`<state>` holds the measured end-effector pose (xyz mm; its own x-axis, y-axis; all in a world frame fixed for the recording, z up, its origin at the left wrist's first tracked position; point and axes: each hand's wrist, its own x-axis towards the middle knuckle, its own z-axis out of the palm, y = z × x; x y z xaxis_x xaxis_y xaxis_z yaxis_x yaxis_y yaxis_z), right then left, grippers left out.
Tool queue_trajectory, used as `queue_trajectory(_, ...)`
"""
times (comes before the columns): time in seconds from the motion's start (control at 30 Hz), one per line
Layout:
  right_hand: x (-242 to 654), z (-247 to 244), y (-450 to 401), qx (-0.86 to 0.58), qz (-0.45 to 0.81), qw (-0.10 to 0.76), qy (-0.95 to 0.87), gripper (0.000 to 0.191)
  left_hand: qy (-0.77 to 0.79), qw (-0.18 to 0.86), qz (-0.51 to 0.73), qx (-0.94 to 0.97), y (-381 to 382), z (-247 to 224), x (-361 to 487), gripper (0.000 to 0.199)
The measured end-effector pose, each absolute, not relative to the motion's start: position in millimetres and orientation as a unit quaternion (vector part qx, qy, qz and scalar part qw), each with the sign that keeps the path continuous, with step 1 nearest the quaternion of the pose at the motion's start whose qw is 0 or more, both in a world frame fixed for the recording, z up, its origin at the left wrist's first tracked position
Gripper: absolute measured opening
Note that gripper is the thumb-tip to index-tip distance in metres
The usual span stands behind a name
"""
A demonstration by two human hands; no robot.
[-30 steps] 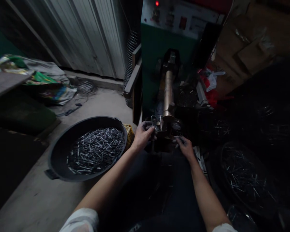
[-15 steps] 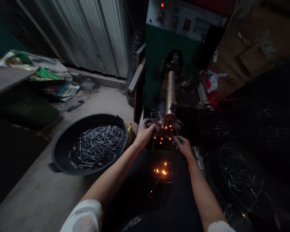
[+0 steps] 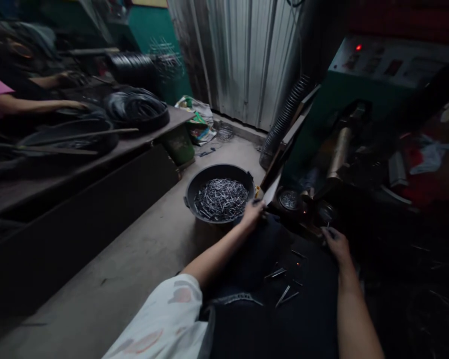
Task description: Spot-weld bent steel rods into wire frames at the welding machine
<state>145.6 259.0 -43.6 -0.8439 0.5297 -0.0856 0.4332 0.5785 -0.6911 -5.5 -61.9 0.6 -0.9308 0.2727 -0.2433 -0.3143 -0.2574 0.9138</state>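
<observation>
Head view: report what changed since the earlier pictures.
The view swung left. The left hand moved from the machine toward the basin; the bent wire it held no longer shows. Fewer sparks glow. The right hand stayed by the machine; the basin's rods remain.

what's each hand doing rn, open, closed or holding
Left hand: partly curled, grip can't be told.
Right hand: curled near a thin bright piece; hold can't be told.

Metal rods [image 3: 224, 195] lie in the basin [image 3: 190, 195], left of the machine [image 3: 309, 144]; the table [image 3: 178, 116], bearing a coil [image 3: 132, 105], stands farther left; loose rods [image 3: 283, 296] lie on the lap [image 3: 250, 326], before the machine.
</observation>
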Motion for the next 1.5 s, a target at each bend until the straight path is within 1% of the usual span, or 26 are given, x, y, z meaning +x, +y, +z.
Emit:
queue_trajectory(0.07, 144.2, -43.5, 254.1, -0.269, 0.335, 0.045, -0.902, 0.06, 0.653, 0.186, 0.728, 0.097, -55.3, -6.7, 26.2, 0.028)
queue_trajectory(0.13, 141.9, -42.9, 247.4, -0.259, 0.312, 0.033, -0.914, 0.049, 0.713, 0.174, 0.648, 0.205, -49.3, -13.2, 55.4, 0.015)
queue_trajectory(0.23, 138.9, -41.9, 236.6, -0.233, 0.292, 0.009, -0.927, 0.032, 0.776, 0.148, 0.522, 0.323, -47.1, -19.4, 81.7, 0.006)
queue_trajectory(0.3, 138.5, -41.3, 231.0, -0.224, 0.28, -0.009, -0.934, 0.028, 0.803, 0.13, 0.442, 0.378, -49.4, -20.9, 88.0, 0.005)
queue_trajectory(0.4, 141.1, -39.7, 226.5, -0.227, 0.262, -0.017, -0.938, 0.027, 0.828, 0.099, 0.342, 0.433, -53.9, -20.7, 89.4, 0.01)
queue_trajectory(0.53, 148.5, -35.4, 224.9, -0.232, 0.249, -0.009, -0.94, 0.025, 0.844, 0.06, 0.258, 0.466, -57.0, -21.1, 91.1, 0.016)
queue_trajectory(0.6, 152.4, -33.4, 225.2, -0.232, 0.245, -0.009, -0.941, 0.024, 0.848, 0.045, 0.233, 0.473, -57.2, -22.2, 93.3, 0.018)
queue_trajectory(0.7, 155.9, -35.1, 229.2, -0.234, 0.237, -0.013, -0.943, 0.028, 0.851, 0.03, 0.208, 0.482, -56.0, -23.5, 96.4, 0.018)
queue_trajectory(1.0, 149.0, -69.6, 261.4, -0.228, 0.233, -0.052, -0.944, 0.034, 0.862, 0.006, 0.175, 0.475, -47.7, -27.8, 93.5, 0.019)
queue_trajectory(1.17, 154.7, -67.8, 261.7, -0.231, 0.227, -0.047, -0.945, 0.035, 0.867, 0.0, 0.176, 0.466, -46.4, -30.6, 92.1, 0.022)
queue_trajectory(1.5, 165.6, -63.9, 261.5, -0.234, 0.234, -0.031, -0.943, 0.052, 0.871, -0.012, 0.162, 0.464, -48.7, -28.8, 94.6, 0.02)
